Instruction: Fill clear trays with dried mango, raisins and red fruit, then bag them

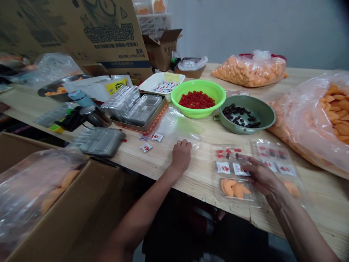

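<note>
- One left hand [181, 156], curled, nearside of lime bowl [196, 114];
- right hand [260, 175], half-open at clear tray [226, 175]; grip unclear on both;
- clear tray: bowl's right, nearside; probably light, flexible, slick; take opposite edges

Pretty plain room tbh: smooth grey-blue wall [245, 29] across the back, and a long bench [203, 173] with a pale wood-grain top. A huge printed cardboard carton [109, 51] fills the back left, with a white plastic basket [154, 26] just past its right edge. Light's soft, kinda dim, and it's really dark under the bench.
</note>
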Demonstrator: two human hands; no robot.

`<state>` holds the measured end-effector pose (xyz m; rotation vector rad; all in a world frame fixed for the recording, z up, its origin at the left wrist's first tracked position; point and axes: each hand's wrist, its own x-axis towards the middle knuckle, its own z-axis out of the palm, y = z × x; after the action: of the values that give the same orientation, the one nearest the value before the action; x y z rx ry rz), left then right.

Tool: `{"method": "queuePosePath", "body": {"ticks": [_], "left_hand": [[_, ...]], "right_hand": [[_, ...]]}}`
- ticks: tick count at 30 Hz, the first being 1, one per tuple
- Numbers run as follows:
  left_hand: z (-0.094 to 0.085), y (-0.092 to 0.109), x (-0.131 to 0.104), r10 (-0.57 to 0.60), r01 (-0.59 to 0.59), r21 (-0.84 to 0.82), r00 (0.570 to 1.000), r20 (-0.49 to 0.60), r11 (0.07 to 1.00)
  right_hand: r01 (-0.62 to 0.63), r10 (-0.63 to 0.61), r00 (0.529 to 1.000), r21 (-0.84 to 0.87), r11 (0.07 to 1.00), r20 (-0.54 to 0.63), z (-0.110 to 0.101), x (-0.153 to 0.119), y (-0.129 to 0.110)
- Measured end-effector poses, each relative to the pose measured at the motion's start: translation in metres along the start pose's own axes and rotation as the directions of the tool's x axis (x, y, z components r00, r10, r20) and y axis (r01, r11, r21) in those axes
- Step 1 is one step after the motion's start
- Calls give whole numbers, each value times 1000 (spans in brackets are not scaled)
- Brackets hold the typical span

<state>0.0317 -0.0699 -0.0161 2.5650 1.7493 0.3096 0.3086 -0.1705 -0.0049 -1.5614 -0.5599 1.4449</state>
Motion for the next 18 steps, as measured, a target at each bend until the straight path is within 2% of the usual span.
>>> {"method": "queuePosePath", "body": {"ticks": [2,4,6,8,12,15,17,18], "left_hand": [[1,-3,-1,-4,3,-35,1000,-25,999],[-1,-2,-7,43,-50,-116,997,-65,992],[-1,4,-17,156,-171,-162,983,-100,972],[1,12,-28,259,-270,-128,961,-96,954],[9,28,-40,313,-313,-29,949,23,949],[6,34,-38,363,-357,-66,918,162,932],[1,34,-33,348,-329,-118,912,220,937],[-2,33,-30,325,-299,-138,915,240,944]], "right_hand": [[-13,13,1000,17,1000,-6,0,-2,-1],[-22,21,999,43,999,30,1,-6,-3],[-17,11,991,50,999,132,-1,-12,-6],[-2,-3,964,18,1000,265,-5,-18,-8],[46,-5,859,-68,997,511,-2,-28,-6],[125,1,736,-138,982,677,10,-30,-2],[167,18,657,-169,971,753,20,-30,0],[169,32,636,-180,969,771,24,-30,1]]}}
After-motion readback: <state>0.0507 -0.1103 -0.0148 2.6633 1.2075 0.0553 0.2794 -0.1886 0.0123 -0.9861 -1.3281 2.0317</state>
